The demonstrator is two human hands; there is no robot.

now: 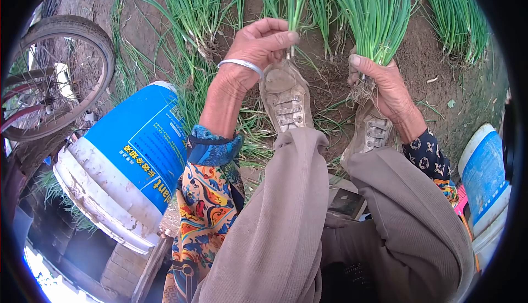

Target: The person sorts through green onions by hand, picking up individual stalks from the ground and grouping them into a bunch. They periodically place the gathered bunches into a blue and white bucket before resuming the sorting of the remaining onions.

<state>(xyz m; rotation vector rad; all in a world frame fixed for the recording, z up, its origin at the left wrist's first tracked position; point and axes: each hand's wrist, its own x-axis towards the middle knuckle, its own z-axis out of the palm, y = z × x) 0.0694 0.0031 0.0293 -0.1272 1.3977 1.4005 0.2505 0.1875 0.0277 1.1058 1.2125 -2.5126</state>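
Two hands work at a row of green onions on bare soil, seen from above past the person's knees. At the far left a bicycle wheel (58,77) stands, cut off by the dark rim of the view, and beside it a blue-and-white bucket (124,165) lies tilted, its lower edge caked with dirt. The left hand (258,47), a silver bangle (240,64) on its wrist, is pinched shut on a thin green onion stalk (295,6) — thumb and forefinger meet on it just above the soil, right over the toe of the left shoe (286,96). The stalk's root end is hidden behind the fingers. Further right, the right hand (382,80) is closed around the base of a thick onion bunch (374,11); the leaves fan upward from the fist, while pale roots (360,91) hang below the thumb, matted with earth. The right shoe (371,132) sits partly under that hand. Between the trousered knees a dark flat object shows — too obscured to identify. At the right edge a second blue bucket (484,176) is half cut off.
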